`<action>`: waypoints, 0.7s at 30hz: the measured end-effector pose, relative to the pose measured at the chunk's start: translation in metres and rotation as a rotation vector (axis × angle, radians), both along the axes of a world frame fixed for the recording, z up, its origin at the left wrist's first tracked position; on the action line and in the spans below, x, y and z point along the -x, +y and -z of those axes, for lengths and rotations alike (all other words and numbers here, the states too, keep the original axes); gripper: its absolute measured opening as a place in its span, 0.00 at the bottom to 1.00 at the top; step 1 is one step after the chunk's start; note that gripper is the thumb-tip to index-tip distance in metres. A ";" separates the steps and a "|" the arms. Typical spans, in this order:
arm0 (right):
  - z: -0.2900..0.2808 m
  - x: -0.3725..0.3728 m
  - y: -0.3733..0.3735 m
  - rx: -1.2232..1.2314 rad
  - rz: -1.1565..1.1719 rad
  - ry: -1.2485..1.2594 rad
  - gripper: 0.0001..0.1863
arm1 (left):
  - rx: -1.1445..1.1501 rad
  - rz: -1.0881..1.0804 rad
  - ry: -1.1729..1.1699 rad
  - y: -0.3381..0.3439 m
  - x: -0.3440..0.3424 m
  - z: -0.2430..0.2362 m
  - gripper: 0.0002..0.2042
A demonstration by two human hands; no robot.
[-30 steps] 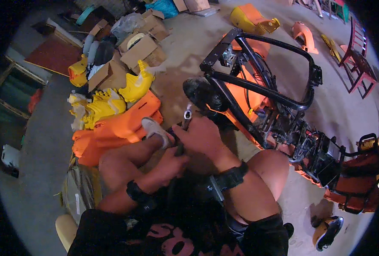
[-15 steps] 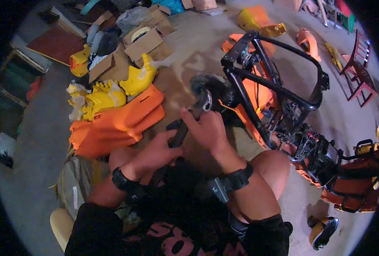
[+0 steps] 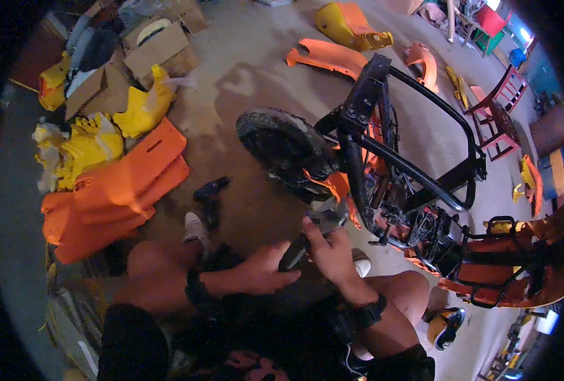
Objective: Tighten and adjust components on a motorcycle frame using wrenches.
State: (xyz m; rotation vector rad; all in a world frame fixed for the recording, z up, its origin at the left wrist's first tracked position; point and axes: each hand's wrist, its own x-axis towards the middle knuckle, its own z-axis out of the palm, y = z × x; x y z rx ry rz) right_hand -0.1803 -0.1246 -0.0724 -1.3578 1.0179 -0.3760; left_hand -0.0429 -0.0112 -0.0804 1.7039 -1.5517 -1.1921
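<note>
Before my body, my left hand is closed around a dark elongated piece, its fingers wrapped on the lower part. My right hand is closed at the upper end of the same piece, thumb pointing up along it. Something greyish shows just beyond the right fingertips, too blurred to name. Past the hands stands a stripped scooter frame of black tubes, with its front wheel turned to the left. A black drill-like tool lies on the floor beside my left shoe.
Orange panels and yellow panels lie at left, below open cardboard boxes. More orange panels rest beyond the wheel. A red chair stands far right. A yellow-and-black shell lies near my right knee.
My view has swung right, so the panels sit further left and the wheel shows more fully. Both hands are lower in view, still holding the dark piece. The drill-like tool now shows clearly.
</note>
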 end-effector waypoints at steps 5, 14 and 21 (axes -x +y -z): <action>-0.002 -0.008 -0.003 0.232 0.037 -0.159 0.10 | 0.110 -0.068 0.094 -0.011 -0.010 -0.010 0.18; 0.001 -0.037 -0.007 -0.056 0.250 -0.198 0.10 | -0.452 -0.198 0.637 -0.018 -0.037 -0.044 0.17; -0.007 -0.045 -0.005 0.019 0.324 -0.165 0.10 | -0.476 -0.325 0.737 -0.011 -0.055 -0.024 0.18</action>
